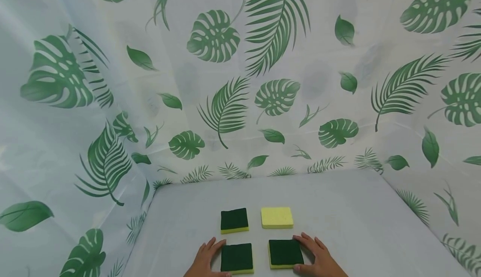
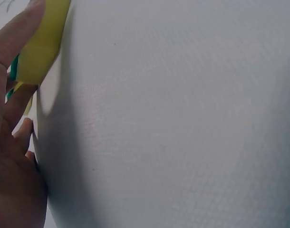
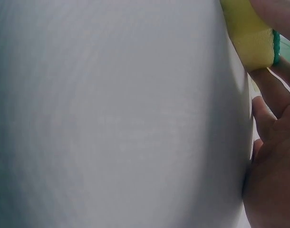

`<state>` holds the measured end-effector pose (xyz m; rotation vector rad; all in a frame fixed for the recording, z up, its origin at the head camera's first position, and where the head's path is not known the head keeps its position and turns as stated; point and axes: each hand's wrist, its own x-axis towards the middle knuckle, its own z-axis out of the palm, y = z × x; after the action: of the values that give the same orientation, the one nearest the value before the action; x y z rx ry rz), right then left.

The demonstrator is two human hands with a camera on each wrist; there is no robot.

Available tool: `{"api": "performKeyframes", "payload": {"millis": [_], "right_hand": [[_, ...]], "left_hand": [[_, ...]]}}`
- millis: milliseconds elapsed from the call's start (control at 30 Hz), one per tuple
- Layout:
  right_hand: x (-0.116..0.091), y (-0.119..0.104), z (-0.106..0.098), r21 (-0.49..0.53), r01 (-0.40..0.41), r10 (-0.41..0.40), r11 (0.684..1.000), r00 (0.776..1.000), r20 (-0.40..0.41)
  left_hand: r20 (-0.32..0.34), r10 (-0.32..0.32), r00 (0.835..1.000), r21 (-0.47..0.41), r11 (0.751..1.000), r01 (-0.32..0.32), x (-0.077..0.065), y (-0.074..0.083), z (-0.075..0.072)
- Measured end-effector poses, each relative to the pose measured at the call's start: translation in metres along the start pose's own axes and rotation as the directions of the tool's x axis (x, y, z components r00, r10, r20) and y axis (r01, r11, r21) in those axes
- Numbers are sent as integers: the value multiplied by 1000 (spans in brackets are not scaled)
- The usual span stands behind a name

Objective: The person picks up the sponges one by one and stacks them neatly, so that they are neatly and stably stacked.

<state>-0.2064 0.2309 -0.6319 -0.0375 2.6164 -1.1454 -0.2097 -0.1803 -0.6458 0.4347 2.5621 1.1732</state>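
Four-sided scouring sponges, yellow with dark green scrub faces, lie flat on the white surface. In the head view my left hand holds the near left sponge, thumb at its front edge and forefinger at its far left corner. The near right sponge is green side up, held the same way by my right hand from its right side. The left wrist view shows the thumb and fingers against the yellow sponge body. A similar hold on the yellow sponge body appears in the right wrist view.
Behind these lie a green-side-up sponge on the left and a yellow-side-up sponge on the right. White cloth walls printed with green leaves rise at the back and both sides of the white surface.
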Motion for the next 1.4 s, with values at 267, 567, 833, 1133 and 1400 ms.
{"api": "performKeyframes", "payload": {"millis": [267,567,833,1133,1400], "right_hand": [[0,2,0,13,36,-36,999,999,-4],[2,1,-1,-22,7,-8,1000,1000,-7],[1,7,-2,26,105,-105,994,994,-1],[4,1,2,-34,12,-13,999,1000,-19],[5,1,4,-43,-7,7,999,1000,-17]], "left_hand": [[8,-49,999,-11,999,49,-3,6,-4],[-19,-59,998,-64,996,58,6,25,-4],[-41,-53,998,-104,993,49,20,50,0],[-98,75,992,-57,995,-81,32,71,-8],[-106,93,990,-49,994,-99,36,79,-8]]}}
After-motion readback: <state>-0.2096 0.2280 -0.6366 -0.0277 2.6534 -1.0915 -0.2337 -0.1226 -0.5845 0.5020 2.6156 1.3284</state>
